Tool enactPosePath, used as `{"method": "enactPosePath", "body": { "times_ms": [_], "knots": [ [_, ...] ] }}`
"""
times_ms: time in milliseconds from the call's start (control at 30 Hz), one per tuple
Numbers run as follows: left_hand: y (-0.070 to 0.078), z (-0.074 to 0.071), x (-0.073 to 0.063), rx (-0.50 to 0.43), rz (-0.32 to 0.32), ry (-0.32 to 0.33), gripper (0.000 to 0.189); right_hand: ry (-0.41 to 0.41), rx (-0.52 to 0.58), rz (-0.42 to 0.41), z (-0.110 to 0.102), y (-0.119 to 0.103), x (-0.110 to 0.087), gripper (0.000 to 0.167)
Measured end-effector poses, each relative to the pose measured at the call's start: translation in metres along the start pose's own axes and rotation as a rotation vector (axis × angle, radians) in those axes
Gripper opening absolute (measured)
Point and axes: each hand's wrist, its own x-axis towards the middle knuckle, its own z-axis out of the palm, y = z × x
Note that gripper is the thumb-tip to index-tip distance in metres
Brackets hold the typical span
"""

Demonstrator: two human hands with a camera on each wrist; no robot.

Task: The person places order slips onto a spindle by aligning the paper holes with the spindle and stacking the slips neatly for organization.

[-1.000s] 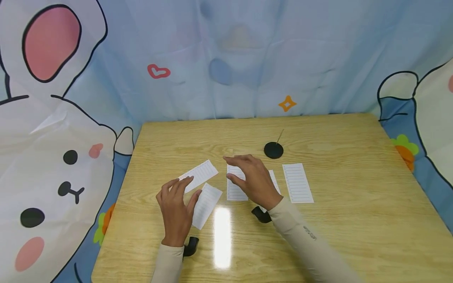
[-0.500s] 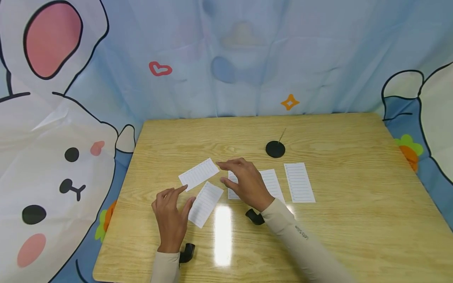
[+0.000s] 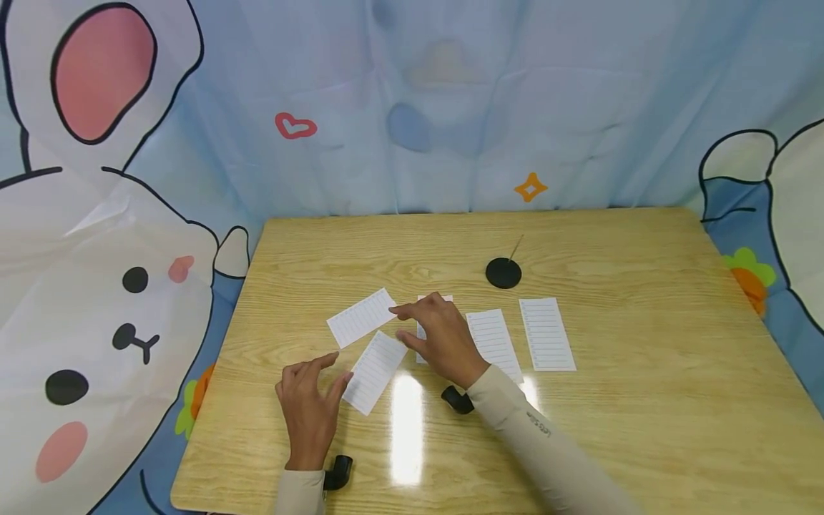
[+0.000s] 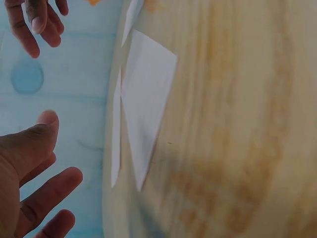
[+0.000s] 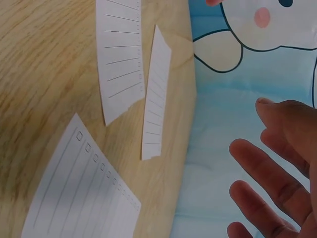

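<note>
Several white lined paper slips lie on the wooden table. In the head view, my left hand (image 3: 307, 411) hovers beside the lower left slip (image 3: 375, 372), fingers loosely bent and holding nothing. The upper left slip (image 3: 363, 317) lies tilted behind it. My right hand (image 3: 444, 343) is over the middle slip (image 3: 421, 332), hiding most of it; its thumb and fingers are apart with nothing between them. To the right lie two more slips, one tilted (image 3: 494, 345) and one at the far right (image 3: 547, 335). Small checkboxes line the edge of a near slip (image 5: 79, 183) in the right wrist view.
A black round base with a thin upright spike (image 3: 503, 273) stands behind the slips. Black wrist-camera pieces (image 3: 337, 472) sit at both wrists. A printed cloth (image 3: 450, 107) hangs along the table's back edge. Bright light reflects off the table (image 3: 407, 429).
My right hand has moved left and slightly down, uncovering the tilted right slip. The left hand has drawn back down from the upper left slip, which lies fully uncovered. The slips look unmoved.
</note>
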Motion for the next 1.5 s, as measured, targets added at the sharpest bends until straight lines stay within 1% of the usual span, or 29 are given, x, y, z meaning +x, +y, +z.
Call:
{"method": "enactPosePath", "body": {
  "times_ms": [267,400,567,667,800,900,1000,1133,1333,1500],
  "knots": [
    [-0.009,0.003,-0.007,-0.006,-0.067,-0.017,0.040,-0.016,0.005,0.020,0.012,0.004,-0.001,0.036],
    [-0.012,0.006,-0.008,-0.012,-0.100,-0.033,0.038,-0.028,0.007,0.034,0.017,0.006,-0.001,0.035],
    [-0.015,0.009,-0.007,-0.027,-0.133,-0.061,0.039,-0.035,0.020,0.049,0.025,0.011,-0.001,0.035],
    [-0.018,0.010,-0.007,-0.038,-0.154,-0.089,0.040,-0.068,0.046,0.099,0.030,0.015,-0.001,0.036],
    [-0.021,0.010,-0.008,-0.063,-0.187,-0.129,0.038,-0.120,0.070,0.199,0.037,0.020,-0.002,0.034],
    [-0.023,0.009,-0.008,-0.081,-0.203,-0.149,0.035,-0.145,0.080,0.242,0.041,0.022,-0.003,0.032],
    [-0.025,0.009,-0.007,-0.100,-0.210,-0.160,0.033,-0.160,0.078,0.259,0.043,0.024,-0.004,0.031],
    [-0.029,0.009,-0.008,-0.118,-0.206,-0.166,0.031,-0.173,0.051,0.260,0.045,0.024,-0.004,0.031],
    [-0.032,0.010,-0.007,-0.081,-0.167,-0.164,0.030,-0.181,0.031,0.267,0.050,0.025,-0.002,0.027],
    [-0.031,0.009,-0.005,-0.044,-0.182,-0.196,0.025,-0.203,0.028,0.289,0.054,0.027,0.001,0.019]
  ]
}}
